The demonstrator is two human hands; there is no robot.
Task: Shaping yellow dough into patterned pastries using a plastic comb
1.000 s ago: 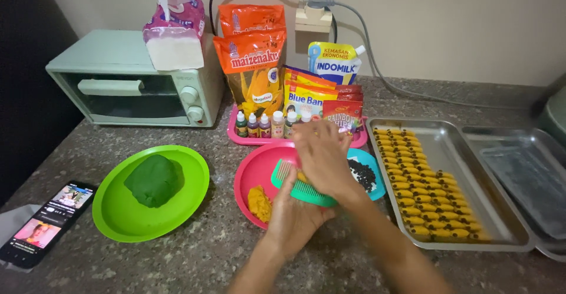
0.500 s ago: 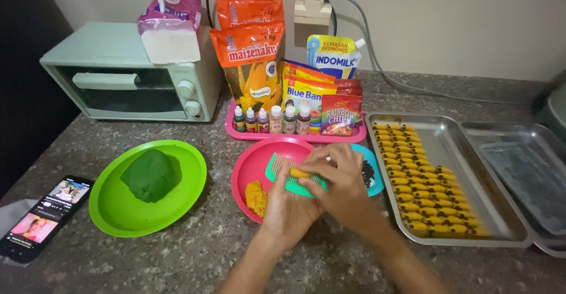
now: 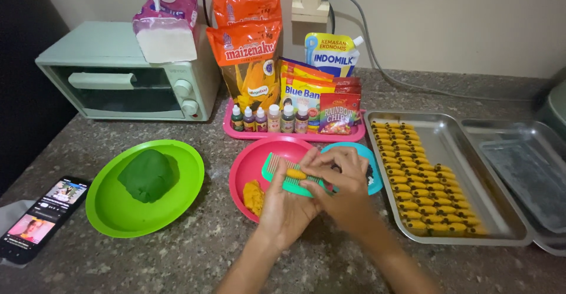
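Both hands have drawn back toward the near edge of the pink bowl (image 3: 253, 158) since a second ago, when the right one reached out over the comb. Now the left hand (image 3: 286, 202) cups the green comb (image 3: 282, 173) from below, fingers closed around it, just above the pink bowl. The right hand (image 3: 339, 179) pinches a small roll of yellow dough (image 3: 296, 174) against the comb's teeth. A lump of the same dough (image 3: 253, 195) lies inside the pink bowl at its near side. Right of the pink bowl, a steel tray (image 3: 457, 152) holds rows of finished yellow pieces. Pressing too hard could flatten the roll or jam it between the teeth; a slip could drop it onto the stone counter (image 3: 206, 258) below the bowl, or knock the blue bowl (image 3: 348, 148) just behind the hands.
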